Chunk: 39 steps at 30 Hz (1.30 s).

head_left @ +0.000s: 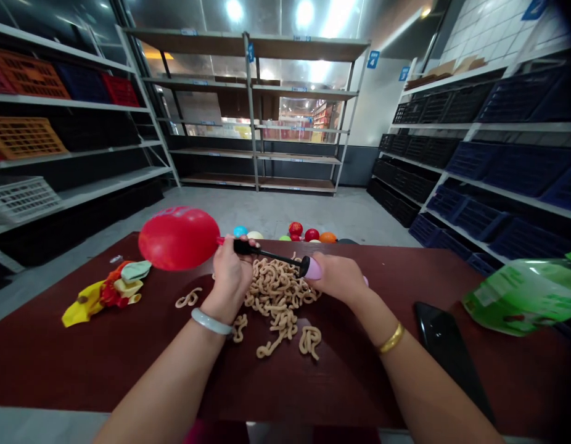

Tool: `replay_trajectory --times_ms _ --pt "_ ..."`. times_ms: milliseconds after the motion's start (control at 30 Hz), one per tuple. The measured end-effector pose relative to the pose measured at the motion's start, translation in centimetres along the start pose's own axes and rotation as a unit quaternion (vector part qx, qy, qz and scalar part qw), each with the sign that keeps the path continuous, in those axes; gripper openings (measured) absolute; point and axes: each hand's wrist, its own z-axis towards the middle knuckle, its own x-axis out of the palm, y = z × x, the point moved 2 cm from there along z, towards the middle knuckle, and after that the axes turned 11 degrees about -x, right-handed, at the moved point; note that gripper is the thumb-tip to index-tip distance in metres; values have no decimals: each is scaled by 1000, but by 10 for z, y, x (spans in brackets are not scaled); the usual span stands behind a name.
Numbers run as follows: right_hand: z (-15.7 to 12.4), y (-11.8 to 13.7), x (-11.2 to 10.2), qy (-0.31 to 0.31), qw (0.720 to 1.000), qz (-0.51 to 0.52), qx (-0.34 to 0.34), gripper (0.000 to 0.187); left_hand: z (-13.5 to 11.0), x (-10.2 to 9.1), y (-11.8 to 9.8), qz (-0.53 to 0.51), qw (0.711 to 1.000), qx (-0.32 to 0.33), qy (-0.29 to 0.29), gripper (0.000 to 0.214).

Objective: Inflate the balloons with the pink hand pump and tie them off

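A red balloon (179,239), partly inflated, sits on the nozzle of a hand balloon pump (280,258). My left hand (233,271) is closed around the balloon's neck and the black front end of the pump. My right hand (337,276) wraps round the pump's pink rear part, with the black rod showing between the hands. Below them lies a pile of beige curly snack-like pieces (279,290) on the dark red table (354,370). Several uninflated balloons (107,293) in yellow, red and pale green lie to the left.
A black phone (447,345) and a green bag (521,296) lie at the table's right. Beyond the far edge show several inflated balloons (312,235). Shelves with crates (29,74) stand left and right, and a metal rack (253,111) stands at the back.
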Motion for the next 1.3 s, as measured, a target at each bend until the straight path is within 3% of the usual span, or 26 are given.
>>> replay_trajectory --times_ms 167,333,567,700,900,1000,1133,1300 --pt "-3 -6 -1 -35 999 -20 -6 31 1 -3 -3 -7 1000 3 1 15" --pt "-4 9 4 -14 1000 -25 -2 35 -16 2 29 5 999 -20 47 17" --pt "-6 30 10 -6 1000 -9 -1 34 -53 12 67 -13 994 -96 44 22" --pt "-2 31 8 24 1000 15 11 36 -47 13 58 -36 996 -74 22 23" --pt "1 7 6 50 998 -18 21 40 -7 -1 17 -47 998 -30 -9 19" --pt "-1 -3 5 48 998 -30 18 39 6 -8 7 -57 998 -32 -26 19" --pt "-2 -4 6 56 997 -47 6 36 1 -10 17 -44 998 -30 -16 20" --pt "-2 12 9 52 998 -42 -1 37 -28 -1 49 -25 997 -70 20 16"
